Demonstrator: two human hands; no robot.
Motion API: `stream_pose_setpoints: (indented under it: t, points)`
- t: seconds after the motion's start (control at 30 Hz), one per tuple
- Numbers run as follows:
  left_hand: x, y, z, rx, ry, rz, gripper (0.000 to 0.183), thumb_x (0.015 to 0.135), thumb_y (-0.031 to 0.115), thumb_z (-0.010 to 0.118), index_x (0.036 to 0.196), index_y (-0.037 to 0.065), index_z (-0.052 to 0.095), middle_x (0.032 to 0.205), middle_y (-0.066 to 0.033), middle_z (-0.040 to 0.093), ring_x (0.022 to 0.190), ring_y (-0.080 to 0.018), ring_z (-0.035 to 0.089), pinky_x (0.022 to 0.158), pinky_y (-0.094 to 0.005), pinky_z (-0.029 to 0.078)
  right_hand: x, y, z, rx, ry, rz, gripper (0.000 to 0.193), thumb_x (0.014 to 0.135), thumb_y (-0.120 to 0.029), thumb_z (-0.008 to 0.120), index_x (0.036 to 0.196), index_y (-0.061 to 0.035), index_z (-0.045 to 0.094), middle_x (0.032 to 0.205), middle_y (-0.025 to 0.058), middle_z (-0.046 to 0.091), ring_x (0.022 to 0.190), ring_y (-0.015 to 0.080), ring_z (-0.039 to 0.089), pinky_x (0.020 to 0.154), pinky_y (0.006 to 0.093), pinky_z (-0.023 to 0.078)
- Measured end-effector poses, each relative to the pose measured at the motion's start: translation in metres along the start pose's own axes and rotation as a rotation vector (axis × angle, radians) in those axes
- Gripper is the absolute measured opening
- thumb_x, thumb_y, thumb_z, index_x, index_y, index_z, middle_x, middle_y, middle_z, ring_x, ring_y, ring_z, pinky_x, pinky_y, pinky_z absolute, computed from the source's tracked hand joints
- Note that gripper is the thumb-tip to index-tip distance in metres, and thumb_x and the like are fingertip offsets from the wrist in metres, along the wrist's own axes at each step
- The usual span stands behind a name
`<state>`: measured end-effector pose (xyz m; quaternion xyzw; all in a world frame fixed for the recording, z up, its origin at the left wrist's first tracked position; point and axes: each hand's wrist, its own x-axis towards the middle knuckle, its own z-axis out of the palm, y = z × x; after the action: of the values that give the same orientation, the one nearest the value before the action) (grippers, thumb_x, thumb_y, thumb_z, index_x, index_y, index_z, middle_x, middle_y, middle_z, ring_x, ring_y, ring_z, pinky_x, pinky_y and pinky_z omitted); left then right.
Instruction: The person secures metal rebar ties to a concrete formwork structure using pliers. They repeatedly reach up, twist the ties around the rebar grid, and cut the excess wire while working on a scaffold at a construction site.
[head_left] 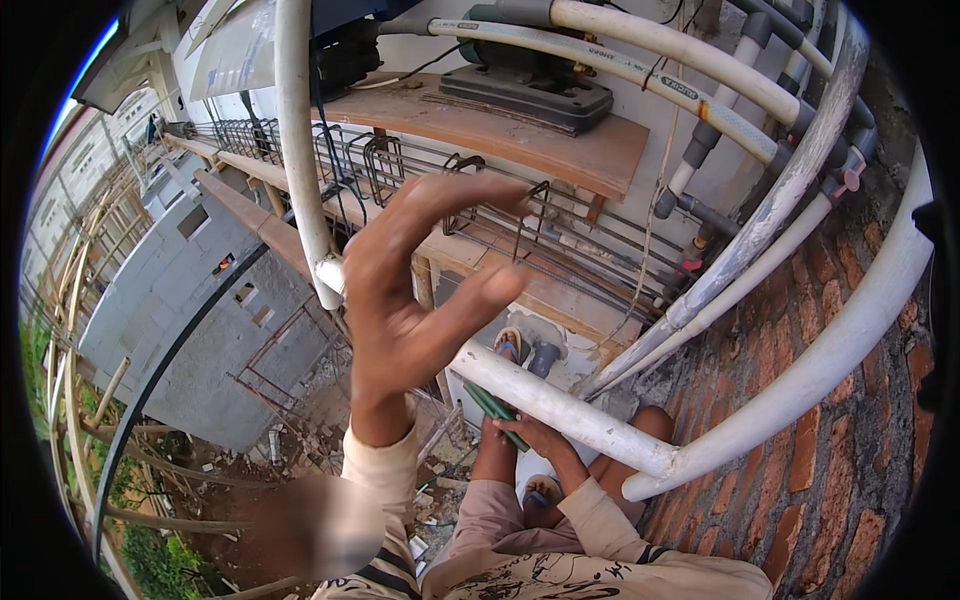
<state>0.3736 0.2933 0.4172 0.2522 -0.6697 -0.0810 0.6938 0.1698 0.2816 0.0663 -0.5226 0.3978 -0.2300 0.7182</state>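
Note:
My left hand (pixel 385 300) is raised in front of me, its index finger and thumb curved apart with nothing between them. It hangs in the air before the steel rebar cage (pixel 620 250), and covers part of that cage and of a white pipe rail (pixel 560 405). Lower down, near my knees, my right hand (pixel 545 440) is closed on a tool with two long green handles, which looks like pliers (pixel 488 402). The pipe rail passes just above the pliers, and their jaws cannot be made out.
A dark pump (pixel 525 97) sits on a wooden shelf (pixel 600 150) against the wall. Several pipes (pixel 740 290) cross at the right beside a rough brick wall (pixel 800 430). At the left the ground drops to rubble (pixel 250 480) and a grey block wall (pixel 200 330), with bamboo poles (pixel 70 400).

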Motion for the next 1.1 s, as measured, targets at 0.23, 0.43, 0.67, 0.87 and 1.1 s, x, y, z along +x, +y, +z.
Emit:
stream_pose_setpoints:
  t: [0.23,0.43,0.67,0.87,1.1]
  points:
    - [-0.213,-0.046,-0.041,-0.463,0.307,-0.526,0.038,0.092,0.039,0.070,0.081,0.003,0.068,0.069,-0.0099,0.066,0.070,-0.0208,0.062,0.080,-0.0402,0.047,0.054,-0.042,-0.022,0.367,0.249,-0.185,0.028,0.091,-0.008,0.066,0.117,-0.0050,0.055,0.092,0.0066,0.063,0.084,0.0200,0.069,0.068,0.0342,0.056]
    - [-0.247,-0.189,-0.006,-0.040,-0.001,-0.998,0.029,0.099,0.025,0.064,0.100,-0.004,0.069,0.091,-0.0071,0.070,0.083,-0.0151,0.065,0.081,-0.0288,0.051,0.104,-0.083,-0.043,0.533,0.463,-0.359,0.033,0.082,0.002,0.063,0.111,-0.0075,0.050,0.093,0.0058,0.057,0.087,0.0215,0.067,0.070,0.0333,0.056]
    - [-0.151,-0.355,0.039,0.319,-0.164,-0.659,0.024,0.094,0.021,0.064,0.103,0.001,0.073,0.099,-0.0163,0.074,0.097,-0.0288,0.071,0.087,-0.0374,0.053,0.136,-0.136,-0.089,-0.318,0.943,-0.426,0.039,0.075,-0.004,0.064,0.110,-0.0053,0.047,0.089,0.0123,0.057,0.079,0.0285,0.060,0.074,0.0421,0.049]
    - [-0.094,-0.441,0.074,0.403,-0.271,-0.469,0.021,0.090,0.018,0.064,0.104,0.006,0.075,0.101,-0.0180,0.074,0.098,-0.0346,0.071,0.090,-0.0397,0.054,0.101,-0.125,-0.069,-0.227,0.836,-0.331,0.036,0.070,-0.003,0.063,0.104,-0.0067,0.051,0.092,0.0052,0.054,0.086,0.0195,0.055,0.081,0.0336,0.045]
    - [-0.139,-0.375,0.054,0.266,-0.217,-0.608,0.024,0.095,0.023,0.062,0.109,0.007,0.074,0.105,-0.0133,0.075,0.101,-0.0269,0.071,0.088,-0.0373,0.052,-0.008,-0.047,0.005,-0.407,0.300,0.034,0.033,0.092,-0.016,0.060,0.119,-0.0022,0.047,0.100,0.0214,0.063,0.098,0.0370,0.064,0.088,0.0429,0.048]
